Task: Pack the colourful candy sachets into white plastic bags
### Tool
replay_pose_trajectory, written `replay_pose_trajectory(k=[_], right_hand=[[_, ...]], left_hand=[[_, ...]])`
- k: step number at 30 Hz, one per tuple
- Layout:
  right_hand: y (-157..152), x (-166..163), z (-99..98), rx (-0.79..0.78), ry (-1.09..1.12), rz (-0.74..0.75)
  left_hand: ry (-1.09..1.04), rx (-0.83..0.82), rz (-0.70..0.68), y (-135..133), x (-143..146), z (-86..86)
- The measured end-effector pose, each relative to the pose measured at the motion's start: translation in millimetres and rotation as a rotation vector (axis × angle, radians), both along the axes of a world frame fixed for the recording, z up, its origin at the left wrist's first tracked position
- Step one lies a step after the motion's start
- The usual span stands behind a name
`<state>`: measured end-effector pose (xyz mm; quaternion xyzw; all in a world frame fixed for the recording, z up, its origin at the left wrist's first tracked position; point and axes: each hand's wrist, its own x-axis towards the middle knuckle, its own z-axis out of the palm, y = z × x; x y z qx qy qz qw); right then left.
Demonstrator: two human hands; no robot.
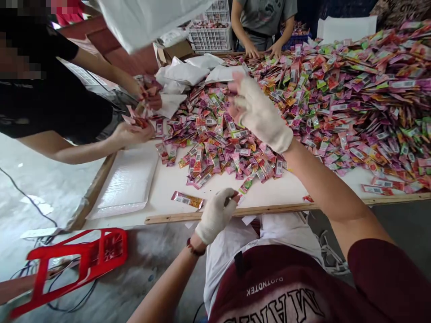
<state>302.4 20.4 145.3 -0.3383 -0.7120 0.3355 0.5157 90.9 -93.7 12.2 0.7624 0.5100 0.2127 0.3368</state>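
Note:
My left hand (pixel 218 213), in a white fingerless glove, is curled closed at the table's front edge. A pink packet end shows by its fingertips; whether the fingers grip it is unclear. My right hand (pixel 261 112), gloved the same way and slightly blurred, is raised over the pile with fingers apart and nothing visible in it. Beneath it spreads a heap of small printed stick sachets (pixel 215 152), mostly pink, purple, orange and green. One loose sachet (pixel 187 200) lies flat left of my left hand.
A bubble mailer (pixel 126 179) lies on the table's left; filled white mailers (pixel 188 72) are stacked behind. Another white mailer (pixel 151 22) hangs overhead. A person at left holds sachets (pixel 138 119); another's hands (pixel 262 50) touch the far edge. A red stool (pixel 81 255) stands lower left.

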Motion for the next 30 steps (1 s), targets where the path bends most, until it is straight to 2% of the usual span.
replay_pose_trajectory(k=[3, 6, 8, 10, 12, 15, 19, 21, 24, 25, 27, 30], right_hand=[[-13.9, 26.7, -62.2, -0.134, -0.402, -0.276], [-35.0, 43.3, -133.5, -0.358, -0.708, -0.566], [-49.6, 48.7, -167.6, -0.451, -0.817, -0.618], [-63.6, 54.3, -186.2, -0.492, -0.875, -0.571], [-76.3, 64.6, -191.5, -0.509, -0.885, -0.508], [-91.7, 88.5, -185.7, -0.489, -0.849, -0.497], [-98.7, 110.8, -175.9, -0.401, -0.763, -0.588], [-94.7, 109.3, -174.7, -0.392, -0.716, -0.629], [-83.9, 94.4, -178.2, -0.483, -0.745, -0.683], [-80.7, 88.3, -180.6, -0.528, -0.776, -0.695], [-77.3, 78.6, -185.7, -0.595, -0.834, -0.693], [-81.9, 80.8, -189.6, -0.595, -0.836, -0.613]], left_hand=[[0.044, 0.112, -0.011, 29.8, 34.8, -11.0], [0.232, 0.115, 0.004, 53.9, 65.9, -26.4], [0.369, 0.081, 0.005, 62.3, 78.1, -33.5], [0.465, 0.065, -0.023, 63.2, 79.8, -37.6], [0.517, 0.091, -0.078, 58.2, 70.5, -40.1], [0.537, 0.134, -0.121, 46.8, 44.1, -42.3], [0.512, 0.117, -0.012, 40.3, 15.2, -40.0], [0.472, 0.132, 0.056, 42.5, 12.8, -35.2], [0.354, 0.167, 0.108, 47.4, 27.0, -26.9], [0.325, 0.165, 0.076, 48.1, 35.2, -25.2], [0.344, 0.119, -0.074, 47.6, 53.1, -25.2], [0.502, -0.007, -0.276, 44.7, 71.5, -32.3]])
